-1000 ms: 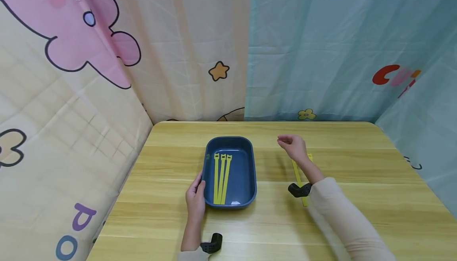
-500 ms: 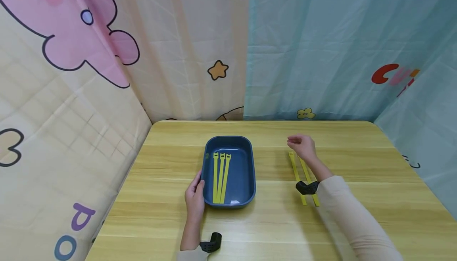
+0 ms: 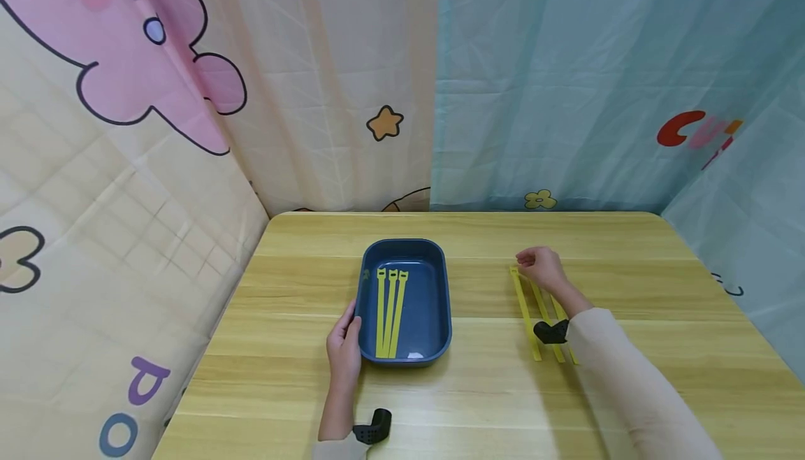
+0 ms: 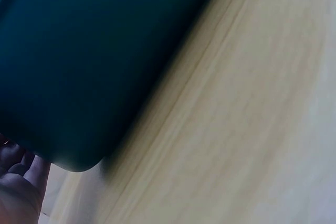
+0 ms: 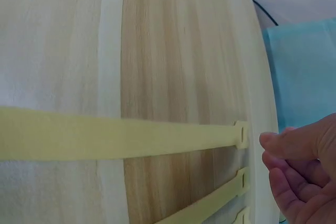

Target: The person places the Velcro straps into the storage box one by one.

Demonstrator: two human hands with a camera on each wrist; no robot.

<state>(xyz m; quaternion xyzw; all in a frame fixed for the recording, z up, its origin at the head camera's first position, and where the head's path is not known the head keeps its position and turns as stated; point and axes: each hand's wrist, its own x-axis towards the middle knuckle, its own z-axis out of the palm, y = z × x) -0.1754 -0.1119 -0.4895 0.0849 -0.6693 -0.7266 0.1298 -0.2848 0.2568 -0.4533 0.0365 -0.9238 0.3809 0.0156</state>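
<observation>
A dark blue tray [image 3: 429, 320] stands in the middle of the head view, with three yellow hook-and-loop cable straps [image 3: 391, 313] side by side in its left half. My left hand [image 3: 344, 349] grips the tray's left side; in the left wrist view the fingers [image 4: 23, 179] show at the tray's corner. Three similar straps lie on the table at the right, the leftmost strap [image 3: 525, 317] fully in view, the others partly behind my right wrist. Above their slotted heads hovers my right hand [image 3: 546, 268], fingers loosely bent; the right wrist view shows it apart from the nearest strap [image 5: 178, 137].
The wooden table [image 3: 302, 257] has its far edge against hanging printed cloth [image 3: 534, 96]. A black wrist mount [image 3: 551, 332] sits on the right wrist and another mount [image 3: 374, 427] on the left wrist.
My right hand has moved right and slightly nearer, across the straps. More of the straps on the table shows now. The left hand and the tray have stayed in place.
</observation>
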